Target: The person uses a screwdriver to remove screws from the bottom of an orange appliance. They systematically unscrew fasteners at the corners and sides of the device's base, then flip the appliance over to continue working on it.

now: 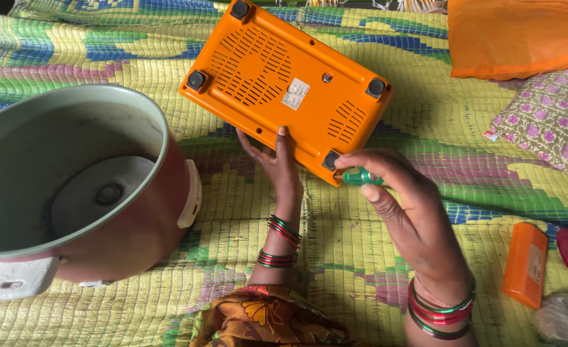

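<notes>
An orange appliance (pixel 284 83) lies upside down on the mat, showing vent slots, black rubber feet and a white label. My left hand (pixel 272 160) grips its near edge from below, thumb up against the side. My right hand (pixel 399 205) holds a green-handled screwdriver (pixel 361 177), its tip at the appliance's near right corner beside a black foot. Both wrists wear red and green bangles.
A rice cooker body (pixel 72 186), pink outside and grey inside, stands at the left on the woven yellow-green mat (pixel 335 257). An orange cloth (pixel 515 38) and a floral cushion (pixel 550 119) lie at the top right. A small orange box (pixel 525 263) and crumpled plastic (pixel 563 318) lie at the right.
</notes>
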